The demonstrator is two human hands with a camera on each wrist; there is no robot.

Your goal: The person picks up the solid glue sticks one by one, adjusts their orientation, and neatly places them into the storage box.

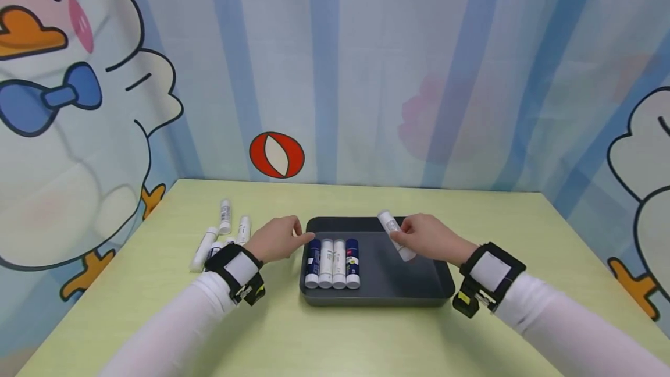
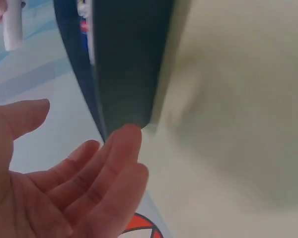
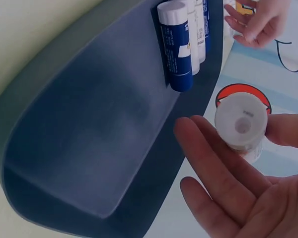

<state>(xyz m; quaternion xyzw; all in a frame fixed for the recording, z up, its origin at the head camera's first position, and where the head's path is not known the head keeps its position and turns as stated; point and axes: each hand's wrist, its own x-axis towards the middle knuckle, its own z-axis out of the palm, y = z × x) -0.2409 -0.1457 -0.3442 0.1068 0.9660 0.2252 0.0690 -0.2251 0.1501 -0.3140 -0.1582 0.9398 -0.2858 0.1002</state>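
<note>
My right hand pinches a white glue stick between thumb and fingers, tilted above the dark grey tray. The right wrist view shows the round white end of this glue stick facing the camera. In the tray's left part, a row of several glue sticks lies side by side: a dark blue one, two white ones and another dark blue one. By the tray's left rim is my left hand, holding nothing; its fingers are spread and gently bent in the left wrist view.
More glue sticks lie loose on the pale yellow table to the left, some partly hidden behind the left hand and wrist. A printed curtain hangs along the table's back edge.
</note>
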